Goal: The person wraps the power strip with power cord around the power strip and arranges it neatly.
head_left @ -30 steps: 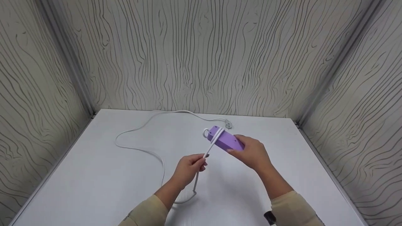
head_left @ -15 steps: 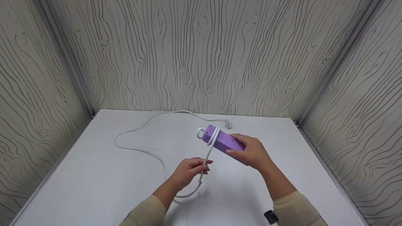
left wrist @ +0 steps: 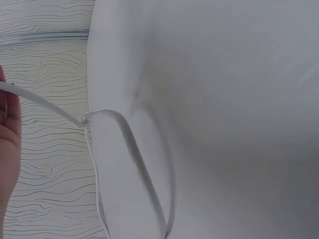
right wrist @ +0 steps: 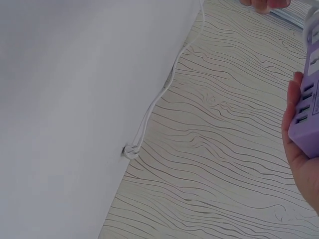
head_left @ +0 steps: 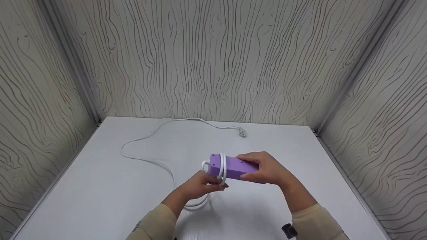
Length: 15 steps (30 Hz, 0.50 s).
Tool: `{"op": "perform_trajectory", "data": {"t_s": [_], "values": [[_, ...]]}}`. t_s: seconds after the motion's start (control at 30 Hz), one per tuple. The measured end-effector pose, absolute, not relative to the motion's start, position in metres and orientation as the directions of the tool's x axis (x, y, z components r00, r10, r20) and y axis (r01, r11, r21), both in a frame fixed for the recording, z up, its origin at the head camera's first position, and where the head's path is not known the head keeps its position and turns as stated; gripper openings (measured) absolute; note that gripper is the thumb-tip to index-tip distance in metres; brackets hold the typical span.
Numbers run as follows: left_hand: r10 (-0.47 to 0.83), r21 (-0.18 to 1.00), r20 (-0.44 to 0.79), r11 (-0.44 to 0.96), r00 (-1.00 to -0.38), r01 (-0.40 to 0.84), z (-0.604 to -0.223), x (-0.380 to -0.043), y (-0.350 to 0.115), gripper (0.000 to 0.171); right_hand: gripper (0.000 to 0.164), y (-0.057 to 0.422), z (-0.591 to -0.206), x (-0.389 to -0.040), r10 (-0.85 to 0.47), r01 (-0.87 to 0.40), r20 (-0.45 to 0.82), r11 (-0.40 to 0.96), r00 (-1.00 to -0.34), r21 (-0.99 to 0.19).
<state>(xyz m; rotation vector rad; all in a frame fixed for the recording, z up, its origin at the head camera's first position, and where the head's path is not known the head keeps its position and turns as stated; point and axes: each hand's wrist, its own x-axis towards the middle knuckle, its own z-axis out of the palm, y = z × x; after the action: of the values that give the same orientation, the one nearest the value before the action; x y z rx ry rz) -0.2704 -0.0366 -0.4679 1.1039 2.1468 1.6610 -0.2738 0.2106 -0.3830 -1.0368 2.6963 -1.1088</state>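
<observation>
Head view: right hand [head_left: 267, 169] grips purple power strip [head_left: 235, 167], left hand [head_left: 198, 185] holds white cord [left wrist: 133, 149]; slack could slip 2 loops [head_left: 224, 165] off its end edge.

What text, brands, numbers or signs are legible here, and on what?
None legible.
Purple power strip: faint marks beside its slots in the right wrist view, too small and blurred to read.
White plug: no readable marking.
White cord: no readable print.
Left sleeve: dark mark, too blurred to tell if it's lettering.
</observation>
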Motion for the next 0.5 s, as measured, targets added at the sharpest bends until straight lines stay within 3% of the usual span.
{"op": "perform_trajectory", "data": {"t_s": [0.17, 0.27, 0.5], "values": [[0.662, 0.84, 0.181, 0.28, -0.728, 0.464, -0.471, -0.28, -0.043, 0.042, 0.045, 0.213, -0.385, -0.274, -0.663, -0.617, 0.193, 0.493, -0.723, -0.614], [0.654, 0.794, 0.157, 0.361, -0.74, 0.488, -0.468, -0.282, -0.047, 0.034, 0.046, 0.214, -0.384, -0.274, -0.682, -0.646, 0.211, 0.477, -0.7, -0.596], [0.705, 0.632, 0.209, 0.431, -0.677, 0.644, -0.469, -0.291, -0.052, 0.009, 0.045, 0.206, -0.37, -0.265, -0.77, -0.746, 0.298, 0.321, -0.565, -0.583]]}}
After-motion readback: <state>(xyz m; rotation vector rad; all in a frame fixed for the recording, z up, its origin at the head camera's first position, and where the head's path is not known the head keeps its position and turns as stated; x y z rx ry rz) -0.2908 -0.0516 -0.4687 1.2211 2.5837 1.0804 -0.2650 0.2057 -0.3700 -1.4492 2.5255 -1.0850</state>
